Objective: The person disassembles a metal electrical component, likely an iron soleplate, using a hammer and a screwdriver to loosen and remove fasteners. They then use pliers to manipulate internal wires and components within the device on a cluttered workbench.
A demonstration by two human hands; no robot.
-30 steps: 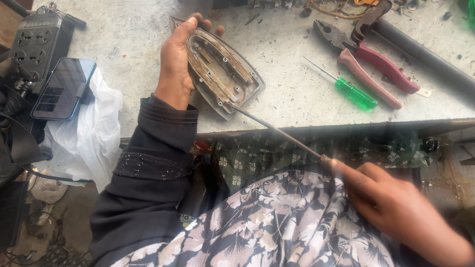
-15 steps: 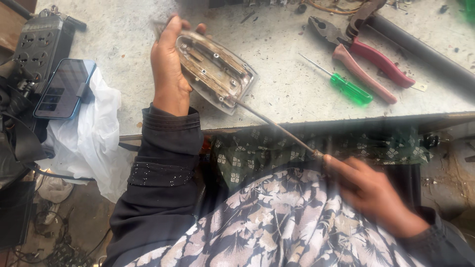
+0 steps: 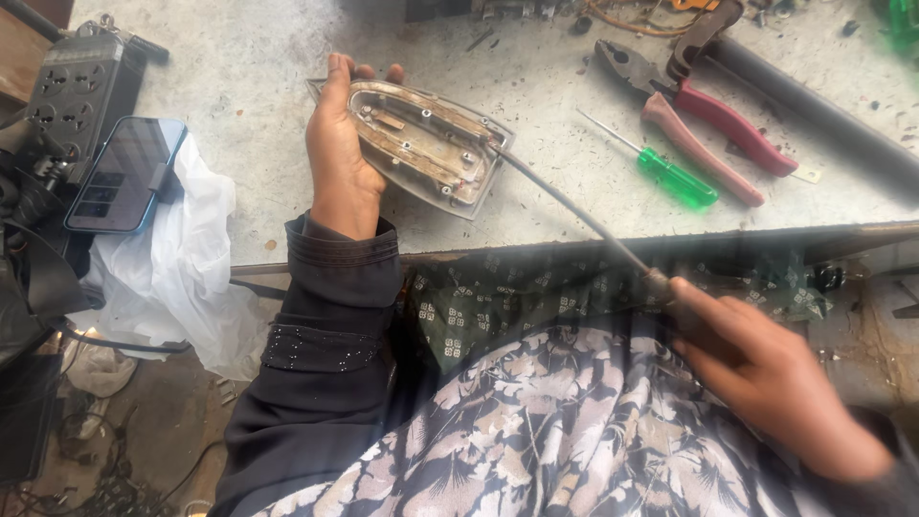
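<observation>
The iron soleplate (image 3: 421, 144) is dull silvery grey, streaked with rusty brown and tan along its inner channel. The long screwdriver (image 3: 574, 211) running to it has a dark grey shaft; its handle looks dark, though blur hides the shade. The small screwdriver (image 3: 670, 174) has a translucent bright green handle. The pliers (image 3: 699, 120) have reddish-pink grips and dark jaws. The tabletop (image 3: 249, 115) is pale speckled grey. The phone (image 3: 120, 177) shows a black screen in a light blue case; the plastic bag (image 3: 182, 278) is white. The sleeve (image 3: 325, 354) is black with tiny pale dots. The lap cloth (image 3: 536, 431) carries a grey-and-cream floral print.
</observation>
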